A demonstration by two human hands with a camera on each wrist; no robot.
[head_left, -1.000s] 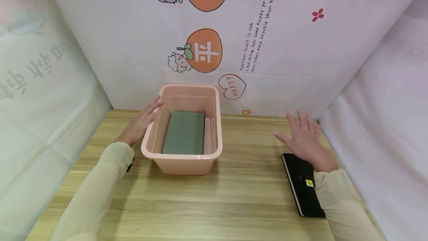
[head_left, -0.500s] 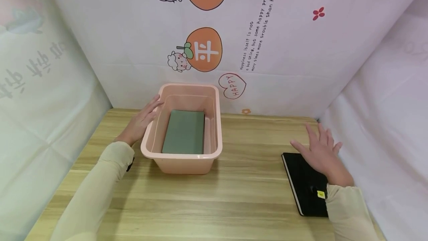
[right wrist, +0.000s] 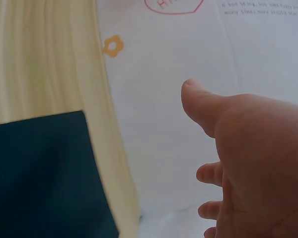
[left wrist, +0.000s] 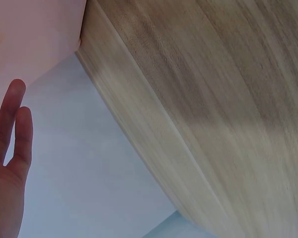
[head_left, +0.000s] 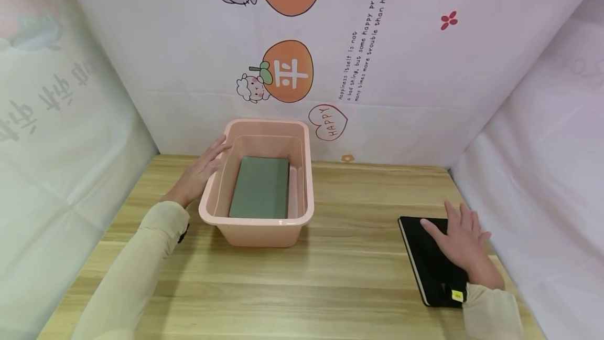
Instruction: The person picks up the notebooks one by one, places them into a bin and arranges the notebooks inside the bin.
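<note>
A pink plastic bin (head_left: 259,232) stands on the table, and a green flat book-like block (head_left: 259,188) lies inside it. My left hand (head_left: 195,172) is at the bin's left rim with its fingers extended; whether it presses the rim I cannot tell. In the left wrist view two straight fingers of this hand (left wrist: 12,148) show. At the right lies a black notebook (head_left: 424,256) with pale page edges. Above its right part my right hand (head_left: 462,240) is spread, holding nothing. The right wrist view shows the notebook (right wrist: 39,173) apart from that hand (right wrist: 263,153).
The wooden table (head_left: 349,256) stretches between the bin and the notebook. A white printed sheet (head_left: 401,67) forms the back wall, and white cloth (head_left: 542,182) hangs along the right side. More pale cloth (head_left: 71,172) closes off the left.
My right hand has drawn back toward me and to the right, from beyond the notebook to over it. The left hand, bin and notebook have not visibly moved.
</note>
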